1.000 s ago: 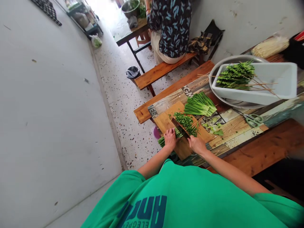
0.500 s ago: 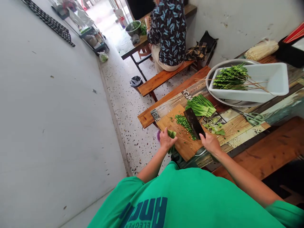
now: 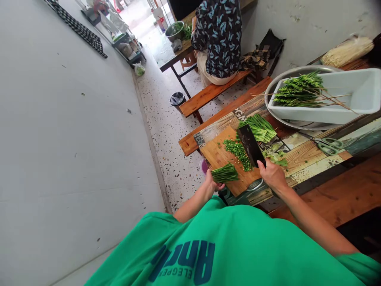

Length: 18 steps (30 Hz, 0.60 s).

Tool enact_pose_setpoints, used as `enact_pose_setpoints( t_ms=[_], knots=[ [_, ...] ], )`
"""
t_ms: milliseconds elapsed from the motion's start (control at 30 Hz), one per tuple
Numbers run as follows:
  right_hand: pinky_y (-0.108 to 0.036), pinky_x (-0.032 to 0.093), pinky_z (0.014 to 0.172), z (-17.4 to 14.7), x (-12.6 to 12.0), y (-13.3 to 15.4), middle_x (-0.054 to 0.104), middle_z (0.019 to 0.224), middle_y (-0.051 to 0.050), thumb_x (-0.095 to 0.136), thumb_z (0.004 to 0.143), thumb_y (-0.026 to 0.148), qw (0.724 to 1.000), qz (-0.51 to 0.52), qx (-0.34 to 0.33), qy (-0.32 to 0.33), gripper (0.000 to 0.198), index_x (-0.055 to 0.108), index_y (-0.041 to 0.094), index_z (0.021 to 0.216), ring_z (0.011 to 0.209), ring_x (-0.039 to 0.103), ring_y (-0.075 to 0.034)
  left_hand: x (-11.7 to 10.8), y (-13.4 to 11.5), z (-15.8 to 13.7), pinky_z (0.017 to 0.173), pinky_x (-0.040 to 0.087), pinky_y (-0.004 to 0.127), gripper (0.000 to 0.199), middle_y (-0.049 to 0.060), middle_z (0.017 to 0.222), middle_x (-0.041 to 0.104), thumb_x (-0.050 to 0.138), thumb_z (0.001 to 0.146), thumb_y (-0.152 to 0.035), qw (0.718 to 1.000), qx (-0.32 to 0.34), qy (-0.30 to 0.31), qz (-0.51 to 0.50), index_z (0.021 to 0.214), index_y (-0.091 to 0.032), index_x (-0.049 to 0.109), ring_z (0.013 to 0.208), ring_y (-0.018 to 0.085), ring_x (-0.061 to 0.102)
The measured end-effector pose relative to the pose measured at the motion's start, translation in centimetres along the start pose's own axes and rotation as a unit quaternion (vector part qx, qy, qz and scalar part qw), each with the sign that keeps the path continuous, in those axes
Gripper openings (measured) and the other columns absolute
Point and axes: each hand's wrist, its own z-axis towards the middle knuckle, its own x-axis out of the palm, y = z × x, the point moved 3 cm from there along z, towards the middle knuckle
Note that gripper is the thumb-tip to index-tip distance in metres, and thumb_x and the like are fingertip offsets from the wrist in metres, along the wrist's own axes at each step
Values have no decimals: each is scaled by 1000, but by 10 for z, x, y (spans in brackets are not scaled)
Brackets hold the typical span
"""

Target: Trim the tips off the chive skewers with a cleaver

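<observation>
My left hand [image 3: 212, 183] is closed round a bunch of green chives [image 3: 225, 173], whose cut ends point right over the near part of the wooden cutting board [image 3: 217, 149]. In my right hand [image 3: 273, 174] is the handle of a dark cleaver [image 3: 250, 143], its broad blade over the board's right side. Chopped green pieces [image 3: 238, 153] lie in a strip on the board, left of the blade. Beyond the cleaver, a larger bundle of long chives [image 3: 260, 128] rests on the table. Leaf scraps [image 3: 275, 154] are scattered right of the blade.
A white tray [image 3: 336, 115] with skewered greens [image 3: 300, 89] sits in a steel basin [image 3: 269, 85] at right. Green-handled scissors [image 3: 330, 145] lie on the table. A person [image 3: 222, 39] sits on a bench [image 3: 205, 98] ahead. A bin [image 3: 177, 99] stands on the floor.
My left hand has turned, swinging the bunch of chives from hanging at the board's left edge to lying level, pointing right over the board. The cleaver stays over the board's right side.
</observation>
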Motion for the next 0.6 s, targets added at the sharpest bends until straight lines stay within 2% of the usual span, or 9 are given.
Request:
enact_pose_setpoints(
  t_ms=[100, 167, 267, 367, 433, 467, 533, 567, 600],
  knots=[
    [-31, 34, 61, -5, 14, -1, 71, 87, -15, 35, 97, 40, 999, -3, 1, 37, 41, 66, 13, 105, 76, 64, -24, 10, 3, -4, 63, 57, 47, 63, 11, 66, 61, 14, 88, -64, 994, -78, 65, 30, 80, -23, 61, 75, 28, 66],
    [-30, 32, 60, -8, 21, -3, 71, 86, -14, 36, 97, 40, 998, -9, -3, 66, 40, 66, 14, 104, 76, 64, -23, 16, 0, -6, 63, 57, 46, 68, 12, 69, 62, 8, 89, -63, 990, -89, 94, 52, 82, -21, 61, 76, 27, 67],
    [-28, 28, 57, -12, 28, -5, 72, 85, -12, 36, 98, 39, 995, -18, -12, 92, 37, 64, 15, 107, 73, 64, -20, 20, 3, -16, 66, 56, 48, 68, 12, 75, 65, 10, 92, -60, 983, -72, 119, 124, 94, -16, 62, 77, 28, 68],
    [-28, 25, 55, -19, 31, -6, 71, 82, -11, 35, 98, 39, 995, -31, -15, 96, 37, 63, 16, 103, 70, 64, -19, 16, 13, -33, 75, 54, 49, 67, 16, 86, 68, 22, 92, -63, 976, -37, 87, 198, 113, -11, 58, 86, 30, 69],
    [-28, 24, 55, -25, 32, -6, 71, 83, -11, 33, 99, 39, 995, -36, -26, 88, 38, 63, 16, 98, 72, 64, -18, 13, 11, -42, 87, 51, 48, 70, 19, 102, 67, 40, 86, -68, 961, 68, 16, 267, 126, -12, 51, 102, 32, 65],
    [-28, 23, 55, -27, 32, -4, 71, 84, -11, 32, 99, 38, 995, -39, -34, 86, 38, 63, 16, 97, 73, 64, -18, 14, 5, -44, 94, 48, 48, 76, 21, 115, 64, 48, 82, -69, 935, 151, -34, 320, 134, -13, 46, 114, 34, 60],
    [-29, 22, 55, -33, 33, 1, 71, 88, -10, 29, 100, 37, 993, -46, -53, 91, 39, 62, 16, 97, 76, 65, -18, 22, -9, -43, 106, 38, 47, 93, 24, 138, 50, 60, 76, -67, 835, 305, -131, 438, 145, -12, 31, 134, 36, 42],
    [-29, 22, 55, -35, 34, 4, 71, 89, -10, 29, 100, 36, 992, -49, -65, 99, 38, 62, 17, 97, 76, 65, -17, 28, -16, -38, 110, 34, 47, 100, 25, 145, 42, 63, 75, -65, 787, 345, -160, 486, 149, -10, 24, 139, 36, 34],
    [-30, 22, 55, -37, 34, 8, 71, 90, -10, 28, 100, 35, 990, -52, -76, 110, 38, 61, 17, 97, 76, 64, -17, 34, -20, -32, 112, 30, 46, 105, 25, 149, 36, 65, 74, -63, 758, 354, -171, 520, 150, -8, 18, 142, 36, 29]
  ],
)
